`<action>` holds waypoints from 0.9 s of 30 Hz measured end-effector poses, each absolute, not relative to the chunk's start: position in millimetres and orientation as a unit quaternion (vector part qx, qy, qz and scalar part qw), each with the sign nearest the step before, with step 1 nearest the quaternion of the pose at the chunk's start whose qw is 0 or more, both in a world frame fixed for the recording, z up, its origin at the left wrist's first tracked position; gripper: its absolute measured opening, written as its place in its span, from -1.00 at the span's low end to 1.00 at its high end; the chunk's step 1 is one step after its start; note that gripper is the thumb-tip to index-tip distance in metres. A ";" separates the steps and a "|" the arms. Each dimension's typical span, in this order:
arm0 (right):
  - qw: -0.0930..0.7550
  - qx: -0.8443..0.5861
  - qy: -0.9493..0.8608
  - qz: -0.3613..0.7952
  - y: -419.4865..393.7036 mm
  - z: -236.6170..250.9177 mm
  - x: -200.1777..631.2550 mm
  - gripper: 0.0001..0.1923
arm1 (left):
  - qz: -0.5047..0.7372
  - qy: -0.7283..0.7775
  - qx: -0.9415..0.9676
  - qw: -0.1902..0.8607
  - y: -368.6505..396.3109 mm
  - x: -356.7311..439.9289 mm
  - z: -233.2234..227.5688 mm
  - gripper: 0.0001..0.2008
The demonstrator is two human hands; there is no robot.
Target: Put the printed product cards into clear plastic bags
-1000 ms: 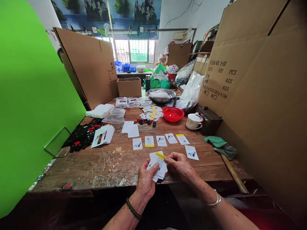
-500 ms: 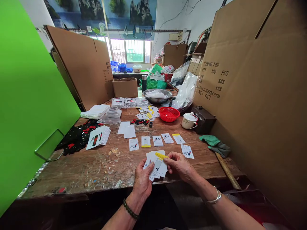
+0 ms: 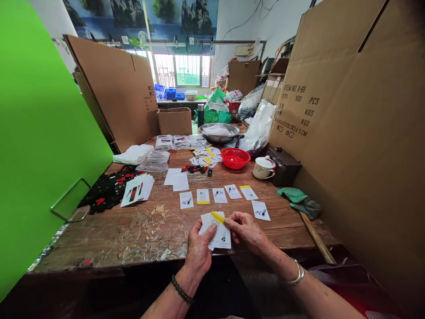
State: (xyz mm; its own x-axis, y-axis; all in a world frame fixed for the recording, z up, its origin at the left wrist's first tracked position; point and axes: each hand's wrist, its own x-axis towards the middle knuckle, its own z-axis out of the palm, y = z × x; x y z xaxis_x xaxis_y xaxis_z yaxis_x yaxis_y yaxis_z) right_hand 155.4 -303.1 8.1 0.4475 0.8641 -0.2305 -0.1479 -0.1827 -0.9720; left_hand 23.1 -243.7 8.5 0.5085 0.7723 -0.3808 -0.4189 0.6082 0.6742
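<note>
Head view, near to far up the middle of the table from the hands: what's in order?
Left hand and right hand on the card stack → row of single cards → two blank white sheets → red basket → metal bowl → small cardboard box.

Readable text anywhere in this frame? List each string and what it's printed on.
"ITEM NO. X-68" on the big cardboard box at right.
"QTY. 100 PCS", same box.
"KGS", twice, same box.
"EAS 43X26.5X34.5 CM", same box; the first letters run off the panel edge.
Print on the cardboard sheet at left: too small to read.
Cards in the left hand and right hand, and the card row on the table: pictures only, any text too small.
</note>
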 end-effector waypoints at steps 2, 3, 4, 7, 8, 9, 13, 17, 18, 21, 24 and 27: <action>0.574 -0.628 -0.284 0.442 -302.0 7.5 156.8 -0.43 | 0.355 0.339 0.254 0.833 -242.9 23.2 8.6 -0.41; 0.579 -0.621 -0.281 0.448 -301.9 7.9 158.1 -0.43 | 0.357 0.339 0.252 0.833 -241.6 22.9 8.3 -0.42; 0.585 -0.611 -0.279 0.454 -302.3 8.7 160.0 -0.42 | 0.362 0.340 0.250 0.831 -239.8 22.4 7.9 -0.44; 0.605 -0.594 -0.273 0.454 -304.7 12.3 168.2 -0.43 | 0.378 0.347 0.245 0.822 -232.9 20.0 6.0 -0.50; 0.611 -0.595 -0.271 0.446 -305.4 13.7 171.8 -0.43 | 0.382 0.350 0.242 0.821 -230.6 19.2 5.3 -0.52; 0.618 -0.596 -0.270 0.435 -305.8 15.2 175.7 -0.44 | 0.383 0.351 0.240 0.820 -228.5 18.5 4.8 -0.53; 0.649 -0.613 -0.267 0.363 -306.5 22.1 195.9 -0.42 | 0.384 0.357 0.232 0.819 -222.3 17.0 3.8 -0.58; 0.635 -0.678 -0.348 0.128 -313.5 22.6 218.2 -0.60 | 0.393 0.359 0.226 0.816 -219.2 16.6 2.9 -0.61; 0.605 -0.694 -0.386 0.061 -316.7 19.0 222.6 -0.68 | 0.393 0.356 0.227 0.817 -219.1 16.7 2.6 -0.61; 0.490 -0.709 -0.503 -0.067 -326.7 -2.7 230.6 -0.79 | 0.388 0.349 0.233 0.820 -220.2 17.6 2.3 -0.60; 0.386 -0.717 -0.571 -0.102 -334.5 -29.7 232.4 -0.68 | 0.380 0.353 0.233 0.822 -222.6 19.2 3.7 -0.58; 0.305 -0.726 -0.605 -0.115 -339.7 -43.3 232.3 -0.62 | 0.374 0.355 0.234 0.824 -224.7 20.7 6.6 -0.55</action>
